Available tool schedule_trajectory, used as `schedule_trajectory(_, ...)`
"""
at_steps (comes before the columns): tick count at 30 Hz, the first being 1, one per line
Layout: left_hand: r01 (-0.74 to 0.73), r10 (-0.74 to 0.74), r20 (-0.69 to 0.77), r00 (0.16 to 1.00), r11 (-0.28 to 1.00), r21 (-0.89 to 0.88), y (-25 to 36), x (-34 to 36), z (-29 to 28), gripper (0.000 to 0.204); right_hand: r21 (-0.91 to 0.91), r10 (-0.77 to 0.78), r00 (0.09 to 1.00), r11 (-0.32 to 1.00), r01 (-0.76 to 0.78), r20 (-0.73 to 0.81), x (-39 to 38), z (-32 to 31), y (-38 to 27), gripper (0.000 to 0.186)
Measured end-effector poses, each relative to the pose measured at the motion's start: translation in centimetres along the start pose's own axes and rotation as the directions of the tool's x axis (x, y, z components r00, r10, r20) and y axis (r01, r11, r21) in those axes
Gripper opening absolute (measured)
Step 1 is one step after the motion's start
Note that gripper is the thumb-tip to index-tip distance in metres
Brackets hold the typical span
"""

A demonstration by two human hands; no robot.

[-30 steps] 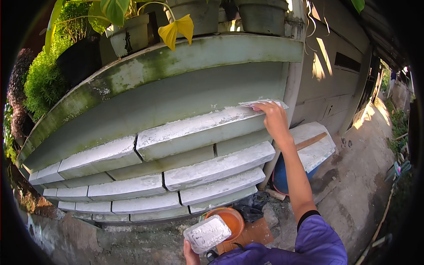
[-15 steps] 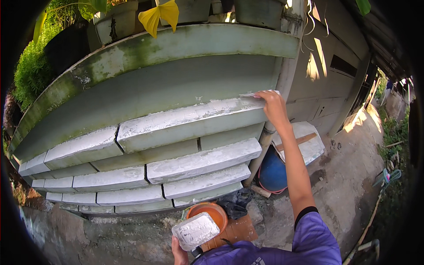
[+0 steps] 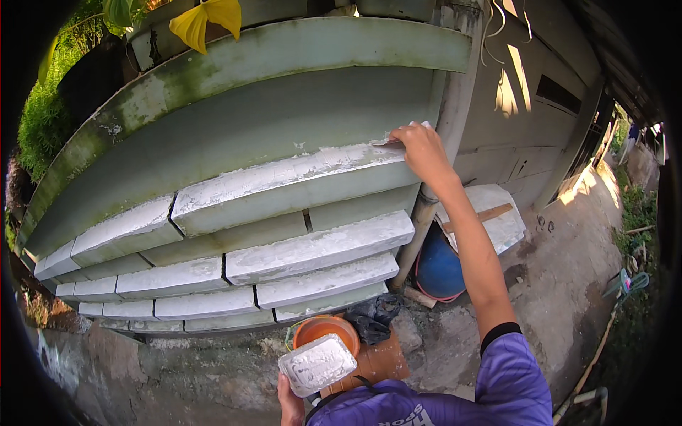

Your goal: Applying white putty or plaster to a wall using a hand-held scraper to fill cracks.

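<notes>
My right hand (image 3: 426,153) has its fingers closed on a thin flat spreader (image 3: 386,142), laid on the top of the upper white-coated ledge (image 3: 277,174) near its right end. Its coating is patchy, with pale green showing along the edges and front face. My left hand (image 3: 290,401), low in the view, grips a shallow rectangular tray (image 3: 316,366) smeared with thick white paste. The tray overlaps an orange basin (image 3: 334,323) on the ground. More white-topped stepped ledges (image 3: 312,248) run below my right hand, split by dark gaps.
Potted plants (image 3: 53,113) stand above the mossy top band (image 3: 263,50). A pipe (image 3: 455,106) runs down at the right, by a blue drum (image 3: 433,266) under a white board (image 3: 501,234). A black bag (image 3: 373,319) lies beside the basin; a concrete path (image 3: 568,270) runs along the right.
My right hand has slid the spreader a short way left along the upper ledge. The view has shifted slightly, and the tray is still held low in my left hand.
</notes>
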State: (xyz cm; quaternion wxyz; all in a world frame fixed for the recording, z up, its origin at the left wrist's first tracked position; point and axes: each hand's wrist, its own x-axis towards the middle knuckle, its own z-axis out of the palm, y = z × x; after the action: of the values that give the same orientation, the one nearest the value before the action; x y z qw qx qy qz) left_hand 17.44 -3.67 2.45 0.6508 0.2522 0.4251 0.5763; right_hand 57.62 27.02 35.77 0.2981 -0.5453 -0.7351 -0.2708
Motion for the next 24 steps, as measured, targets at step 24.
schedule_trajectory(24,-0.063,0.06,-0.138,0.989,0.998,-0.017,-0.6,-2.3,3.1,0.056,-0.032,0.034,0.998,0.999,-0.036,-0.057,-1.1,-3.2,1.5,0.035)
